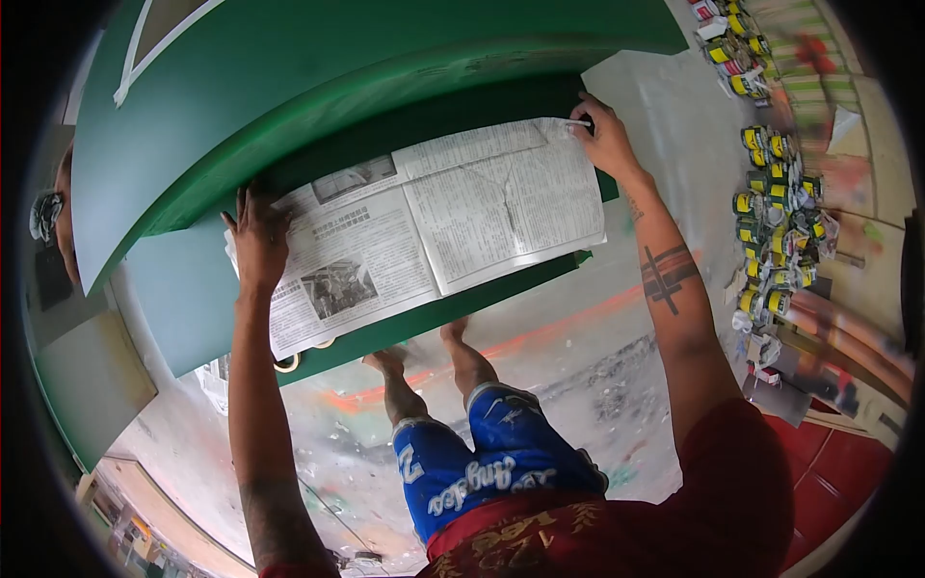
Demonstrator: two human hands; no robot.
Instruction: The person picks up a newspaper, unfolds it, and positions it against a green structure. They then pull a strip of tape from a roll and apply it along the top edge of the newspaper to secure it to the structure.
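Observation:
An open newspaper [506,197] spreads between my two hands, in front of the dark inner part of a green painted piece [385,82]. My left hand [258,236] holds the paper at its upper left edge, fingers pointing away from me. At the upper right corner my right hand [605,140] pinches the sheet, with a small pale strip at the fingertips. Creases run through the right page. Below the paper, a green ledge [385,332] shows. A cream ring, like a roll of tape [288,365], sits there, partly hidden by the paper.
Many paint cans [771,197] with yellow labels stand along the right side. A masked edge with white tape [159,48] is at the upper left. Another green panel [96,385] leans at the left. The paint-stained floor [568,385] lies under my bare feet. Part of another person [66,217] shows at far left.

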